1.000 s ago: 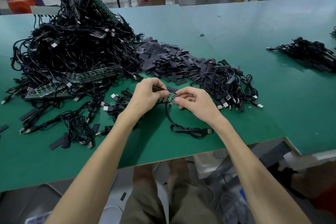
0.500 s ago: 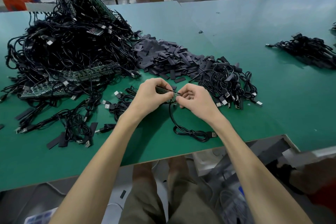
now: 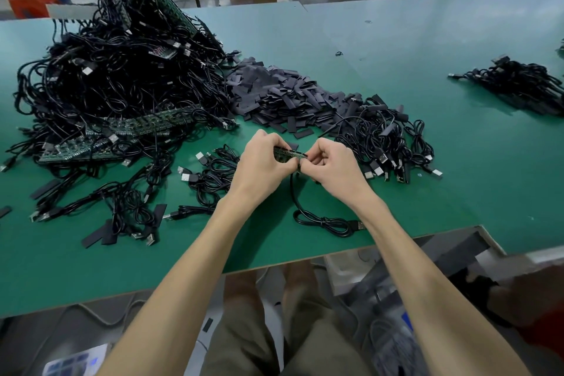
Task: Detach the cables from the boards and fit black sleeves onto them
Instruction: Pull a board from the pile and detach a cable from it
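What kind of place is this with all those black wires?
Probably an electronics factory workshop. A long green work table holds a huge tangled heap of black cables and green circuit boards, beside a pile of flat black sleeves. The left hand and right hand grip a small green circuit board.

Factory floor, green workbench [image 3: 396, 49], cable heap [image 3: 116, 76]

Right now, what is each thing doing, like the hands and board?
small board: held up, gripped at both ends.
left hand: grips the small board.
right hand: pinches its other end.
cable: hangs below the hands, plug end on the table.
black sleeves: loose pile, untouched.
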### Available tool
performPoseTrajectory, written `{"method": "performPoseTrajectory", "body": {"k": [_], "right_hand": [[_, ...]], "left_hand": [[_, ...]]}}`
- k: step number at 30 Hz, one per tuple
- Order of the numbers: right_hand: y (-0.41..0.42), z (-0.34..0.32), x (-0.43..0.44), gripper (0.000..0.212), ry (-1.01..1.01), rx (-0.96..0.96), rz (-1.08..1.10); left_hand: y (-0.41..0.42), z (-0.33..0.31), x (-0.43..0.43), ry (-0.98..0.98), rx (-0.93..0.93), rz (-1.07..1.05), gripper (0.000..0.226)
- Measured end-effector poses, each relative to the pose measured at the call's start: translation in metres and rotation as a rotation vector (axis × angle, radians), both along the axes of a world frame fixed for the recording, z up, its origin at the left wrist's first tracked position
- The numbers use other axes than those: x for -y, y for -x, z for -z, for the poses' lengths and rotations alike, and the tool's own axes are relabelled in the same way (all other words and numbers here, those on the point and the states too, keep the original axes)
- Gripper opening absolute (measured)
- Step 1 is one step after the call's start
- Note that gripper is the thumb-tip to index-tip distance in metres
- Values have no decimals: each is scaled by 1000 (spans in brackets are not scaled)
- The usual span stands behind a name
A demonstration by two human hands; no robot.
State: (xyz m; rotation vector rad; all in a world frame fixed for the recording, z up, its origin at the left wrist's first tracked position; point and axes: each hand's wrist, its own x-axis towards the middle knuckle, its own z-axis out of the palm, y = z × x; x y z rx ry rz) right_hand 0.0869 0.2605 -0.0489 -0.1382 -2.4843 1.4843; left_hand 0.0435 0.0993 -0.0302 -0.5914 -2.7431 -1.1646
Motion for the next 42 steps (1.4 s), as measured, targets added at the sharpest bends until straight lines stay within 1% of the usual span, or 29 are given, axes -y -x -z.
{"method": "performPoseTrajectory", "body": {"k": [4,7,10,12,15,17,20,24,27,31,35,37,40,42], "right_hand": [[1,1,-1,17,36,-4,11],[1,1,-1,18,71,-2,-7],[0,-1,-2,17,143,-5,-14],[0,-3,-3,16,189,-13,-21],[-2,-3,-3,14,198,-12,-50],[-3,-3,-4,12,205,-2,-82],[-4,-4,-4,16,228,8,-110],[-5,-4,-4,11,243,-21,-64],[-4,-6,-6,1,305,-90,43],[-3,-7,-12,14,496,-188,206],[-2,-6,-15,20,620,-280,308],[-2,-6,-18,22,668,-346,387],[-3,-5,-16,23,632,-418,404],[-4,-6,-12,23,570,-429,379]], "left_hand": [[-2,2,-2,-27,-13,-44,18],[4,1,3,-43,-17,-129,20],[8,0,4,-29,-6,-140,27],[8,0,5,-50,24,-137,35],[9,3,6,-50,46,-142,48],[9,3,6,-76,44,-161,47],[11,-1,10,-177,30,-231,42],[18,-8,27,-237,-20,-324,36],[22,-8,37,-178,-25,-328,35],[19,0,40,-73,-101,-332,33],[19,2,42,-121,-139,-372,30],[21,2,45,-109,-168,-401,30],[21,2,47,5,-206,-426,31],[18,1,46,124,-288,-442,30]]}}
